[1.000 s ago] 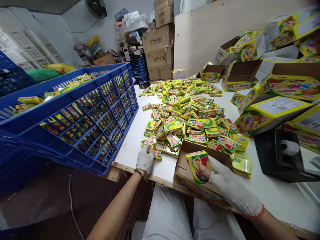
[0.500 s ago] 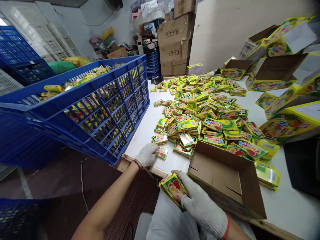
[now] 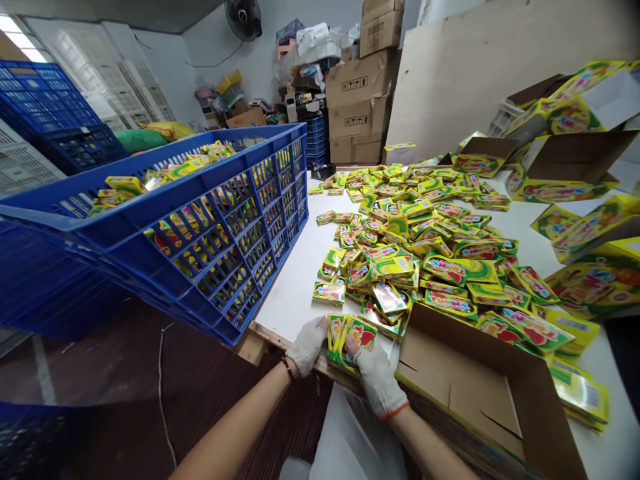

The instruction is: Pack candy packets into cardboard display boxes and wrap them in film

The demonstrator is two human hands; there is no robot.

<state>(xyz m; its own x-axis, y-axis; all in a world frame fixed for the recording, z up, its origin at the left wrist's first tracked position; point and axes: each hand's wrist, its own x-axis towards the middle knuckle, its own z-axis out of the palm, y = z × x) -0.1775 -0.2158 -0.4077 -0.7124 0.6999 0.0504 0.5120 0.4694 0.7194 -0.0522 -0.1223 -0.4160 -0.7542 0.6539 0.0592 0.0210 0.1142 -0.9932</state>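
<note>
- Left hand (image 3: 309,345), gloved, sits at the bench (image 3: 295,293) edge, lower centre of the frame; its fingers press the left side of a packet stack (image 3: 350,337).
- Right hand (image 3: 376,379), gloved, grips the same stack from the right, fingers wrapped around it.
- The stack stands on edge on the bench, just left of an open carton (image 3: 475,393).
- The carton lies at lower right, its inside bare.
- A loose pile of packets (image 3: 420,233) covers the bench at centre.
- A blue crate (image 3: 200,227) holding packets sits tilted at left, overhanging the bench edge.
- Printed boxes (image 3: 575,173) stand at upper right.
</note>
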